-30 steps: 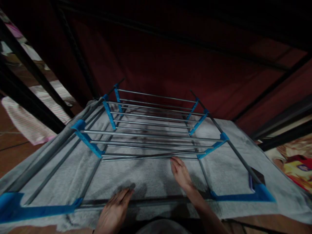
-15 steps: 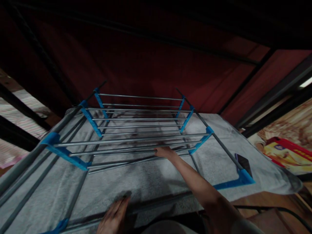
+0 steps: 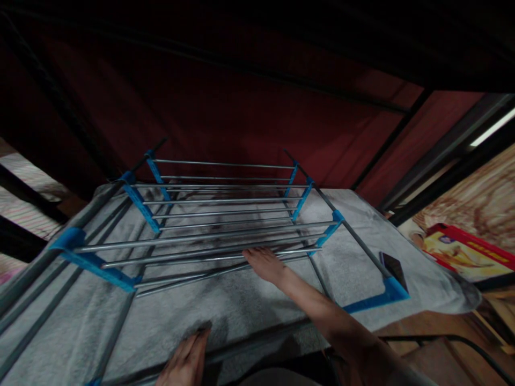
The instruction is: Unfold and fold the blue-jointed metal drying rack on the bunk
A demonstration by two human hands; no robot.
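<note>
A rack of grey metal tubes and blue plastic brackets lies on a grey fleecy blanket (image 3: 229, 311). Among the tubes at its near tier is my right hand (image 3: 263, 264), its fingers closed over a metal tube (image 3: 300, 251). That tube's right end overlaps the right blue bracket (image 3: 328, 236); whether it is seated cannot be made out. Another loose-looking tube (image 3: 193, 281) slants below it, near the left blue bracket (image 3: 102, 271). My left hand (image 3: 185, 359) rests at the bottom with fingers stretched out, beside the front bar, holding nothing.
A dark phone (image 3: 393, 268) lies on the blanket near the blue corner piece (image 3: 396, 289). At right is a red and yellow box (image 3: 462, 252). A dark red curtain (image 3: 225, 118) and dark metal poles surround the blanket.
The view has shifted slightly. My right hand has turned flatter over the tubes, and one tube's right end now shows across the right blue bracket. My left hand stays about in place.
</note>
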